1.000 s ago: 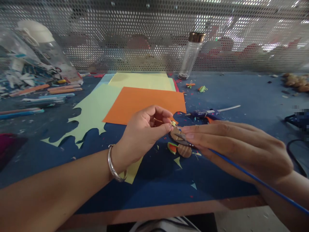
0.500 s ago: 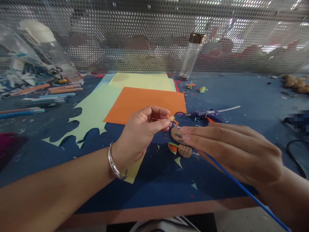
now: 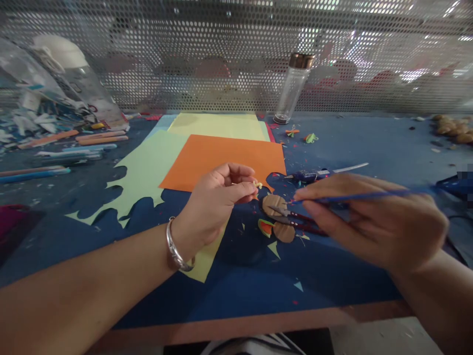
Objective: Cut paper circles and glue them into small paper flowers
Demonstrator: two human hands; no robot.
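My left hand (image 3: pixel 218 204) is closed in a pinch on a tiny yellow paper piece (image 3: pixel 257 185), held just above the blue mat. My right hand (image 3: pixel 373 219), somewhat smeared by motion, is closed on a thin blue stick (image 3: pixel 369 196) that now lies nearly level, its tip pointing left towards the paper piece. Below the two hands lie two round brown cardboard discs (image 3: pixel 274 203), small dark-handled scissors (image 3: pixel 295 219) and a folded orange-and-green paper bit (image 3: pixel 265 227).
An orange sheet (image 3: pixel 221 158) lies over pale green and yellow sheets (image 3: pixel 148 172). A glue gun (image 3: pixel 318 173) lies behind the hands. A clear bottle (image 3: pixel 293 88) stands by the perforated screen. Pencils and a plastic bag (image 3: pixel 55 98) fill the far left; brown shells (image 3: pixel 453 125) sit far right.
My right hand has drawn back to the right and swung the blue stick from a downward slant to nearly level, uncovering the scissors. My left hand has barely moved, still pinching the paper piece.
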